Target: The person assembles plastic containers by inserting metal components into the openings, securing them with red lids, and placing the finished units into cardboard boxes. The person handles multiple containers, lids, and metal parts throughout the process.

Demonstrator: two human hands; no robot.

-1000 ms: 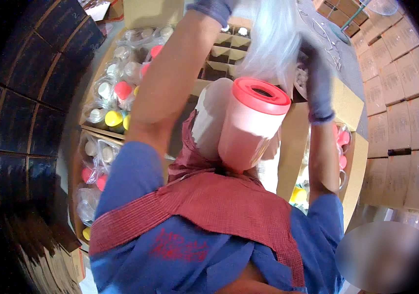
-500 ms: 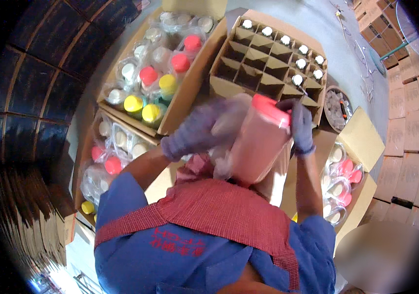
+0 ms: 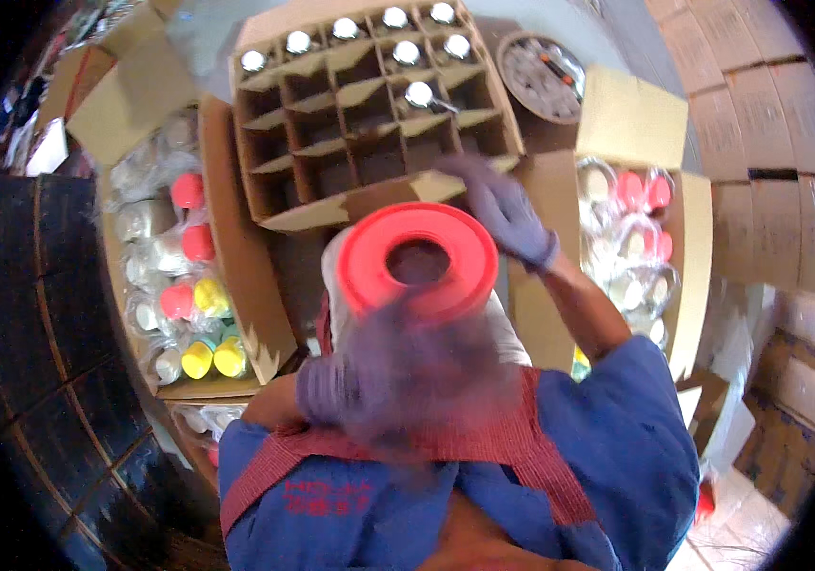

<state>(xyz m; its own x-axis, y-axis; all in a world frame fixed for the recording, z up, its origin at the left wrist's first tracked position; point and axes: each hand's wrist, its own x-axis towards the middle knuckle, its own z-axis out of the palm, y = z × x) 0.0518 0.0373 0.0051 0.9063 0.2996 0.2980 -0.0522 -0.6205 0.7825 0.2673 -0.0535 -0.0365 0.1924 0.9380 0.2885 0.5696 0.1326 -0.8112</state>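
A jug-like container with a wide red ring top and a dark round opening (image 3: 479,249) stands upright in front of my body, below the near edge of a divided carton (image 3: 308,217). My left hand (image 3: 360,385), in a grey-purple glove, is at the near side of the red top; motion smears its fingers, and whether it holds anything is unclear. Beside the far right of the red top is my gloved right hand (image 3: 510,217), fingers stretched toward the carton's edge, nothing visible in them. White-capped bottles (image 3: 344,29) fill some carton cells, mostly along the back and right.
To the left, a long box (image 3: 246,285) holds plastic-wrapped containers with red, yellow and pale lids. Another open box (image 3: 693,285) of wrapped containers is at my right. A round tub (image 3: 512,90) holds clear pieces and an orange-black tool. Stacked cartons (image 3: 741,124) line the right side.
The container has gone from tilted to upright, its red top now facing up. My left hand has moved nearer my body; my right hand has come off the lid's edge. The view has shifted.
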